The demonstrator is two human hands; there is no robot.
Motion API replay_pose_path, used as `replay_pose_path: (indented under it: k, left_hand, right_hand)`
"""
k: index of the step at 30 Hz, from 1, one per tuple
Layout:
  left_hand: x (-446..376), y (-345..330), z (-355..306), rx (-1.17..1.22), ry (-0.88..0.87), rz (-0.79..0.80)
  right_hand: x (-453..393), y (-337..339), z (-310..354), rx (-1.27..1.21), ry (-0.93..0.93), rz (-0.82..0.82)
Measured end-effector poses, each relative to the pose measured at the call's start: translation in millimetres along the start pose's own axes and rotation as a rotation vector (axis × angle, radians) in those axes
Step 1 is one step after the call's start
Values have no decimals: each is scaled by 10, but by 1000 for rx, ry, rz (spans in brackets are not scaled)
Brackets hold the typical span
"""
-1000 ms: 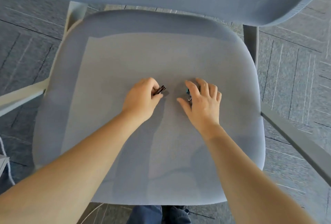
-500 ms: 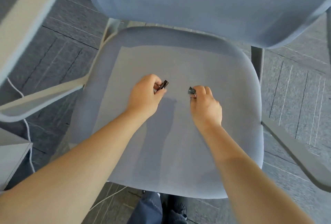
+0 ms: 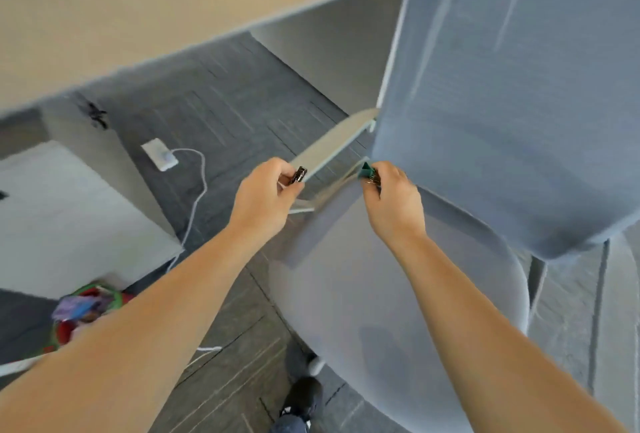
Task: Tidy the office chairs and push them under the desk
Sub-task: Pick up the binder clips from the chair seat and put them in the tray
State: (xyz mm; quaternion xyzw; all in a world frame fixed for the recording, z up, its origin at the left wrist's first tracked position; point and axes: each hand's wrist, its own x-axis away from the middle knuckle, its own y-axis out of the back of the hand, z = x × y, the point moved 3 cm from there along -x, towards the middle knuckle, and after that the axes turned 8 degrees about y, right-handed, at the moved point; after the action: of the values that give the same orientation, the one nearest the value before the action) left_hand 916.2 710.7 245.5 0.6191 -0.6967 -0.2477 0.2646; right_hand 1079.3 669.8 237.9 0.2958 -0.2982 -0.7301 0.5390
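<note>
Grey-blue chair not yet pushed under table, seen at 11 o'clock. Black clip pinched in left hand fingers, green clip in right hand. Seat cleared; pushing left.

Motion blur smears the tan wooden table at upper left, and the blue-grey fabric chair backrest runs off the right edge.

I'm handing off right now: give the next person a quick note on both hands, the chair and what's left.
Left hand: shut on a dark binder clip.
Right hand: shut on a green binder clip.
Both hands are raised, off the seat.
Chair: seat bare, standing out from the desk, not pushed under.
Done: clips picked up.
Left: put the clips down somewhere, then push the chair under the desk.
</note>
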Motion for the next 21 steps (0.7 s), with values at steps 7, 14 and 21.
replay_pose_path:
  k: [7, 14, 21]
  left_hand:
    - [585, 1600, 415, 51, 144, -245]
    - [1172, 2859, 1199, 49, 324, -474]
    - [1531, 4034, 2106, 23, 467, -623]
  right_hand:
    - [142, -245, 1497, -78, 278, 124]
    - [428, -926, 2853, -165, 522, 279]
    - [660, -1795, 4222, -240, 684, 371]
